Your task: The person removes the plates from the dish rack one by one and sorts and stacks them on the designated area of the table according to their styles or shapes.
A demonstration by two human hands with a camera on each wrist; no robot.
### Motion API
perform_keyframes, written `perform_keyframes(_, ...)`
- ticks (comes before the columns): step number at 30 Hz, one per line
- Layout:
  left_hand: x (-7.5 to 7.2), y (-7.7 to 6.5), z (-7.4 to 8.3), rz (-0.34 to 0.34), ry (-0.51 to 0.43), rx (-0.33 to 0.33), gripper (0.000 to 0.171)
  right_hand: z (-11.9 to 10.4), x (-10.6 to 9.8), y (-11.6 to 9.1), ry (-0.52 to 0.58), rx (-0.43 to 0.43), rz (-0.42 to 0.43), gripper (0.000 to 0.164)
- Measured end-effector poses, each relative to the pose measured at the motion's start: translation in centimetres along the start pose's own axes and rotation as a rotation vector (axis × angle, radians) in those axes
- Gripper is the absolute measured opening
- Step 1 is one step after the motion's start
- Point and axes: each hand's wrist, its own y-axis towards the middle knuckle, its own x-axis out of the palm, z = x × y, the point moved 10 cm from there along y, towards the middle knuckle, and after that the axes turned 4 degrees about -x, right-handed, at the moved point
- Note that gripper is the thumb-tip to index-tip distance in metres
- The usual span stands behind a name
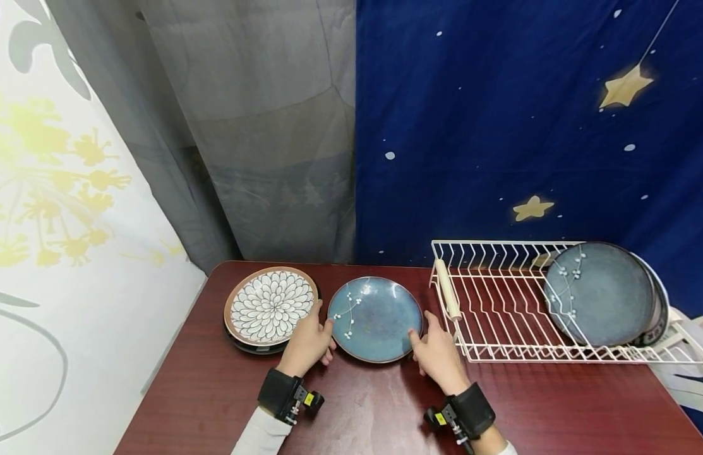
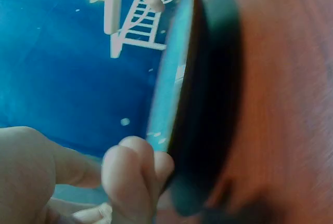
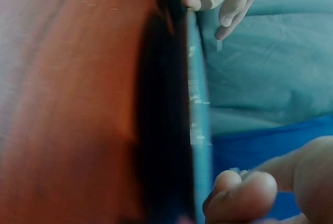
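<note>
A round blue plate (image 1: 376, 321) with a sprig of white blossoms and a thin brown rim is between my two hands, over the front middle of the table. My left hand (image 1: 307, 341) holds its left rim, and in the left wrist view the fingertips (image 2: 136, 164) are right at the edge. At the opposite rim, my right hand (image 1: 439, 354) grips with the thumb on top. Its curled fingers (image 3: 244, 195) show at the edge in the right wrist view. The dark underside (image 3: 164, 115) of the plate is blurred there.
Left of my left hand, a white petal-patterned plate (image 1: 271, 306) with a brown rim lies on a dark plate (image 1: 254, 349). A white wire dish rack (image 1: 499, 309) stands at the right, with another blue plate (image 1: 604, 297) and more dishes upright at its far end. Curtains hang behind the table.
</note>
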Motion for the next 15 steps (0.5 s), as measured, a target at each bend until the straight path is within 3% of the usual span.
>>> perform_keyframes(6,-1.8,-1.0,2.1,0.066,0.063,0.082,0.043,-4.3,-1.8,-1.1,-0.024,-0.153,-0.030,0.036)
perform_keyframes(10,-1.7,-1.6,3.8,0.067,0.142,0.184,0.035,-6.6,-3.2,-1.9,0.098,-0.229,-0.108,0.019)
perform_keyframes(13,-1.5,-2.1,4.9,0.053,0.182,0.238,0.034,-7.3,-4.7,-2.2,0.176,-0.248,-0.144,0.017)
perform_keyframes(15,-1.4,-2.5,5.5,0.037,0.172,0.254,0.035,-7.3,-6.2,-2.2,0.167,-0.276,-0.121,0.017)
